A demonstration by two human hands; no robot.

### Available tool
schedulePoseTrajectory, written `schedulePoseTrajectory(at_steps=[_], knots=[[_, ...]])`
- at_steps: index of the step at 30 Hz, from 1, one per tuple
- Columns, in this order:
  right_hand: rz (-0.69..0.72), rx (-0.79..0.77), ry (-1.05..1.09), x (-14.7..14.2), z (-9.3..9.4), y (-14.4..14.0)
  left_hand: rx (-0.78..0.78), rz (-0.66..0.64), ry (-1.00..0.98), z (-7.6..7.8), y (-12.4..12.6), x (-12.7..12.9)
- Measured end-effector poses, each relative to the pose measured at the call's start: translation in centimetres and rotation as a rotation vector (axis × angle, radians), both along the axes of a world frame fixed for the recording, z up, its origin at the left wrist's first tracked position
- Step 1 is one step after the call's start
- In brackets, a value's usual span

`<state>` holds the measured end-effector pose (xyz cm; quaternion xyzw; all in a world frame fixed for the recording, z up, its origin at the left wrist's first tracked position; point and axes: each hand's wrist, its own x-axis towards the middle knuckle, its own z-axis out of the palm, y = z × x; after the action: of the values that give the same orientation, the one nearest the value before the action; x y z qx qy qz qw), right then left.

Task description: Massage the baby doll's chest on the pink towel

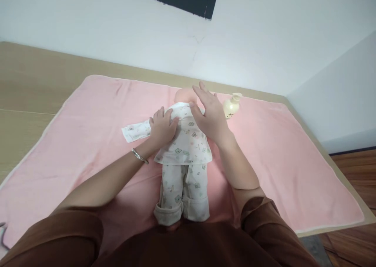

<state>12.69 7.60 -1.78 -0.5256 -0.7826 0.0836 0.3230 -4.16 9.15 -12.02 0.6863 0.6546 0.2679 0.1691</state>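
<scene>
- The doll (184, 157) is laid on its back on the pink towel (88, 141).
- The left hand (162, 128) is pressed flat on its shirt, fingers together.
- The right hand (209, 114) is held open over its shoulder, fingers loosely extended.
- A bottle (232, 105) is seen just beside.

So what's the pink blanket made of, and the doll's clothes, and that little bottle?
The pink blanket looks like soft fleece or terry: matte, slightly fuzzy, with a pale stitched edge. The doll's clothes look like thin printed cotton, judging by the creases and rolled cuffs. The bottle seems to be smooth cream plastic with a slight shine. Both hands, left and right, rest on the clothes.
</scene>
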Motion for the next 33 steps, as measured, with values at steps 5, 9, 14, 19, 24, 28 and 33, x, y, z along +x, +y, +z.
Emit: schedulePoseTrajectory(at_steps=[5, 9, 14, 19, 24, 28, 33], knots=[[0.056, -0.079, 0.141, -1.3, -1.0, 1.0, 0.027, -0.108, -0.223, 1.4, -0.5, -0.1], [0.045, -0.209, 0.231, -1.9, -3.8, 2.4, 0.135, -0.157, -0.339, 3.2, 0.2, 1.6], [0.000, -0.208, 0.455, -1.5, -7.3, 4.1, 0.101, -0.058, -0.447, 4.4, 2.4, 3.8], [-0.039, -0.257, 0.690, -2.7, -7.3, 1.9, 0.034, -0.127, -0.789, 3.5, 2.4, 4.7], [0.232, -0.186, 0.790, -4.3, -6.0, -1.3, 0.129, -0.264, -0.866, 3.3, 0.2, 4.8], [0.478, -0.272, 1.102, -3.8, -6.5, 0.0, 0.126, -0.337, -0.819, 4.4, -2.4, 5.5], [0.237, -0.194, 0.903, -4.1, -6.2, -1.3, 0.048, -0.430, -0.877, 5.4, -3.9, 5.4]])
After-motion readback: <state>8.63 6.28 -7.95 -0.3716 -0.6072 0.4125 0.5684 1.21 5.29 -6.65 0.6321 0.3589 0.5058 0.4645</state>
